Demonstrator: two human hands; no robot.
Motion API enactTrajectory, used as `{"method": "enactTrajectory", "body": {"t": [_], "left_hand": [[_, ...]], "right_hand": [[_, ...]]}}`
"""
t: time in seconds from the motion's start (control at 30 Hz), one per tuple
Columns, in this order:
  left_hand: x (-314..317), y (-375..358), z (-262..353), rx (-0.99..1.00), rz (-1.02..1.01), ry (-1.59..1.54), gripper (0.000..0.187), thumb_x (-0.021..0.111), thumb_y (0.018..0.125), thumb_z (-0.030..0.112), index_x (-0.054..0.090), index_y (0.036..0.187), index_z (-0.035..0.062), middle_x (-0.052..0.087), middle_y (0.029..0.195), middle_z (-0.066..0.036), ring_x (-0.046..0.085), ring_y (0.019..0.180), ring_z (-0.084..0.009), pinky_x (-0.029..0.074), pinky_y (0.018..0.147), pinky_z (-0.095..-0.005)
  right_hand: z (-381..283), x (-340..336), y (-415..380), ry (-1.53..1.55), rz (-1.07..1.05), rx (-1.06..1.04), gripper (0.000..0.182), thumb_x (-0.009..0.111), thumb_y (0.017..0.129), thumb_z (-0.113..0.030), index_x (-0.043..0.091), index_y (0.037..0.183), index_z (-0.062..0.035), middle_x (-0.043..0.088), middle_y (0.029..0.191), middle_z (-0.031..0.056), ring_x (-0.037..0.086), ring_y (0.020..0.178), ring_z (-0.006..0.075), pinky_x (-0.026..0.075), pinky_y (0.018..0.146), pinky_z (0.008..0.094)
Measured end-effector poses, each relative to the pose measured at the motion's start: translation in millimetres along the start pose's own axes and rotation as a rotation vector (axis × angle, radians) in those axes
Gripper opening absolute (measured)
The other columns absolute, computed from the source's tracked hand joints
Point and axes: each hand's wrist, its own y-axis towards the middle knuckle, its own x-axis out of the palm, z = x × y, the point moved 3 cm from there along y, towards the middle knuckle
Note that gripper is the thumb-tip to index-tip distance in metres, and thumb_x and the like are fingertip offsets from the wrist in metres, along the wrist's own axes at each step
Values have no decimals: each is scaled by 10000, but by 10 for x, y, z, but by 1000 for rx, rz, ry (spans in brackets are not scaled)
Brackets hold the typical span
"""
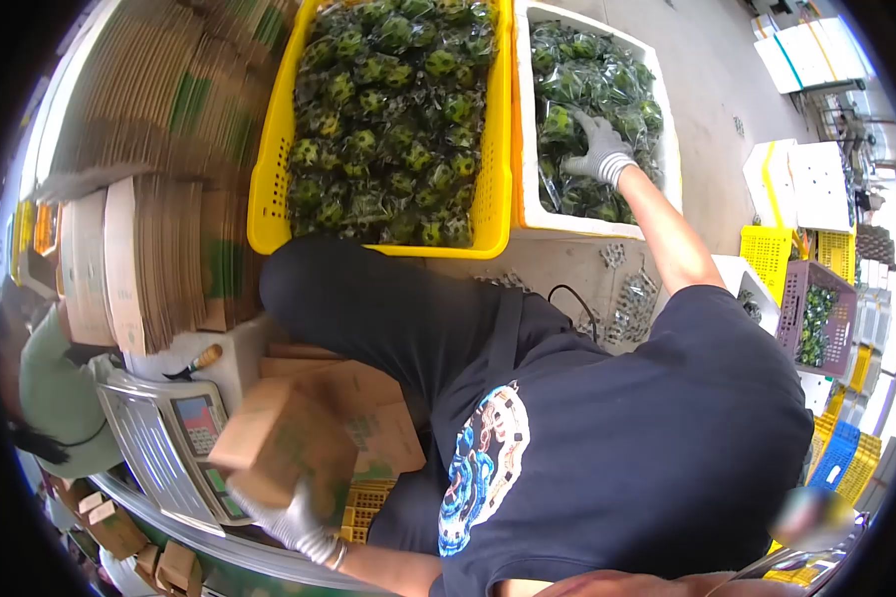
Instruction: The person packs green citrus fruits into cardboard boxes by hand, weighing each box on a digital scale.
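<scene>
In gloved hand (287, 517): cardboard box (284, 443)

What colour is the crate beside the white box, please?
Yellow; the crate shows best in the head view.

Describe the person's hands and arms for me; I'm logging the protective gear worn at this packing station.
Both hands wear light grey knit work gloves with ribbed, striped cuffs: the right hand and the left hand. The fingers are fully covered. Both forearms are bare below short sleeves of a dark navy T-shirt, which carries a blue and white graphic print. No watch or wristband shows.
</scene>
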Motion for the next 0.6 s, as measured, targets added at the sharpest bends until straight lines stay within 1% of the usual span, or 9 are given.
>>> {"method": "enactTrajectory", "body": {"t": [0.07, 0.1, 0.17, 0.23, 0.4, 0.43, 0.53, 0.57, 0.6], "left_hand": [[-233, 45, 456, -152, 151, -425, 841, 697, 669, 124, 316, 1414, 40, 377, 1377, -185, 456, 1186, -285, 393, 997, -454], [-348, 170, 422, -32, 148, -583, 731, 640, 747, 150, 339, 1403, 31, 422, 1330, -195, 489, 1146, -284, 444, 945, -456], [-390, 366, 349, -160, 331, -857, 613, 582, 814, 179, 380, 1367, 7, 488, 1271, -197, 525, 1102, -290, 466, 923, -441], [41, 612, 938, -166, 329, -867, 524, 589, 837, 222, 432, 1277, -14, 513, 1205, -177, 525, 1067, -267, 449, 900, -418], [1808, 1078, 2296, -155, -183, -1040, 394, 669, 799, 285, 552, 1067, 21, 596, 951, -107, 590, 827, -219, 491, 704, -355], [2197, 1023, 2548, -200, -295, -1139, 373, 685, 791, 298, 576, 1025, 28, 613, 900, -93, 603, 779, -210, 500, 665, -342], [3237, 717, 2883, -463, -711, -1562, 580, 732, 719, 271, 521, 1169, -29, 590, 1037, -158, 584, 949, -295, 501, 828, -420], [3471, 594, 2864, -484, -874, -1708, 590, 730, 712, 244, 508, 1180, -38, 585, 1060, -180, 585, 965, -323, 503, 855, -441], [3578, 515, 2800, -509, -922, -1655, 599, 725, 708, 226, 497, 1189, -48, 587, 1066, -190, 589, 970, -335, 505, 865, -455]], "right_hand": [[-144, -106, -93, -8, -111, -68, 1005, 785, 588, -462, 249, 1430, -348, 336, 1392, 212, 407, 1247, 411, 382, 998, 530], [-223, -109, -81, -16, -64, -35, 993, 781, 598, -469, 252, 1429, -347, 337, 1388, 212, 418, 1238, 409, 389, 994, 523], [-366, -93, -51, -31, 30, 34, 968, 773, 616, -481, 258, 1426, -345, 339, 1381, 211, 439, 1220, 404, 403, 985, 509], [-366, -7, 181, 17, 56, 33, 877, 769, 643, -463, 326, 1392, -355, 316, 1384, 207, 498, 1150, 403, 420, 973, 486], [4, 122, 332, 178, 57, -184, 777, 805, 624, -387, 441, 1302, -276, 395, 1305, 193, 530, 1100, 372, 447, 935, 409], [107, 168, 291, 240, 152, -238, 754, 818, 611, -334, 464, 1269, -233, 476, 1241, 183, 553, 1054, 363, 444, 931, 395], [280, 73, 222, 566, 377, -326, 720, 822, 596, -179, 484, 1229, -111, 589, 1105, 151, 577, 1001, 307, 458, 914, 366], [303, -11, 178, 756, 469, -310, 661, 813, 630, -175, 501, 1208, -103, 587, 1109, 127, 597, 974, 261, 521, 819, 357], [202, -247, 60, 1066, 348, -253, 628, 801, 664, -182, 502, 1210, -97, 594, 1095, 114, 610, 938, 234, 542, 756, 343]]}}
